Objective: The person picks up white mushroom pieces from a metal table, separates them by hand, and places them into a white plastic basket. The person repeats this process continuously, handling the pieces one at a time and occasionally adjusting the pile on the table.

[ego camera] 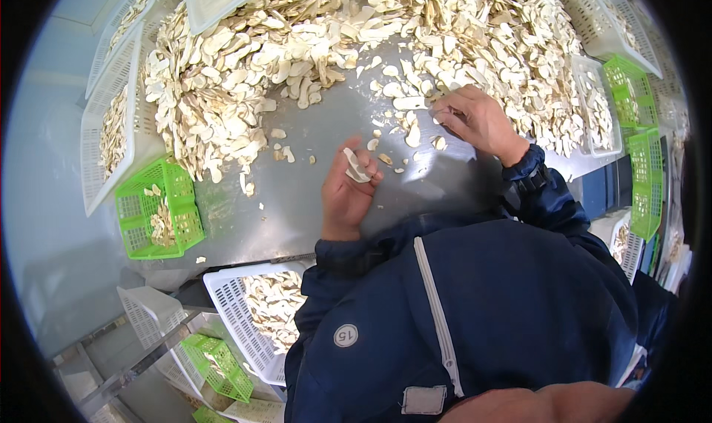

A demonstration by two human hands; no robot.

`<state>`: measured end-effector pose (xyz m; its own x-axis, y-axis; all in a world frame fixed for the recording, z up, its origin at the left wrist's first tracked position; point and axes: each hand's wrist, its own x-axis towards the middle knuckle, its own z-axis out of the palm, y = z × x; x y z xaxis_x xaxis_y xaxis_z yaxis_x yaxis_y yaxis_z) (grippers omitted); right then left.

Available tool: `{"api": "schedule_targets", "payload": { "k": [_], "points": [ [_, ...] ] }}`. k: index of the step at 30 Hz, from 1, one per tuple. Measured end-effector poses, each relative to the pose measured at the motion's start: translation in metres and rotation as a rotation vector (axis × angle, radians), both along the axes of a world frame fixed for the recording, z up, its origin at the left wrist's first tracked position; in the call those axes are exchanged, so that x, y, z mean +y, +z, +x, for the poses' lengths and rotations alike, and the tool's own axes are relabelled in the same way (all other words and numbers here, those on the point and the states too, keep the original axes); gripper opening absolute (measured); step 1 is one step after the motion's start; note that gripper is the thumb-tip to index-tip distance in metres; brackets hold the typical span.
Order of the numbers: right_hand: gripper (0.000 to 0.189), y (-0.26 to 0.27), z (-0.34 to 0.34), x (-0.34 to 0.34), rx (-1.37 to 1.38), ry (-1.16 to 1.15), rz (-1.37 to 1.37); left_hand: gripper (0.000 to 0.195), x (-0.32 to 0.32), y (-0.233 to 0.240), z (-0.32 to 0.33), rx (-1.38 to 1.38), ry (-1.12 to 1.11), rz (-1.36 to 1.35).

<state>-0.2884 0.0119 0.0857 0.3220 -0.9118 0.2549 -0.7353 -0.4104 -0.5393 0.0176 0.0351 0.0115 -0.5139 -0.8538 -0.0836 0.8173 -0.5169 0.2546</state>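
My left hand [349, 198], palm up over the steel table [300, 195], holds a pale mushroom slice [356, 166] against its curled fingers. To its right and farther up, my right hand [481, 120] is lowered at the edge of a heap of dried mushroom slices [500, 50], fingers bent. Its fingertips are close to a long slice with a dark spot [410, 102]; whether they grip anything is hidden. Smaller slices and crumbs [413, 134] lie scattered between both hands.
A second heap [222, 78] spreads at the left. Green baskets [189, 223] and white crates [133, 117] holding slices line the left edge. A clear plastic bin [614, 128] and more green baskets [645, 184] stand right. Below the table edge sits another white crate [233, 298].
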Motion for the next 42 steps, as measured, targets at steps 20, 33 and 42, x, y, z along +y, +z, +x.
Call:
{"api": "schedule_targets", "payload": {
  "k": [20,33,42],
  "points": [
    [0.026,-0.024,0.023,0.009,0.044,0.241,-0.15,0.016,0.004,-0.004,0.0,-0.043,0.074,0.118],
    [0.032,-0.018,-0.119,0.031,-0.597,-0.715,0.032,0.02,0.001,-0.001,0.003,-0.063,0.056,0.063],
    [0.037,-0.009,-0.112,0.065,-1.384,-0.612,0.353,0.02,-0.001,-0.005,0.004,0.022,0.038,0.029]
  ]
}}
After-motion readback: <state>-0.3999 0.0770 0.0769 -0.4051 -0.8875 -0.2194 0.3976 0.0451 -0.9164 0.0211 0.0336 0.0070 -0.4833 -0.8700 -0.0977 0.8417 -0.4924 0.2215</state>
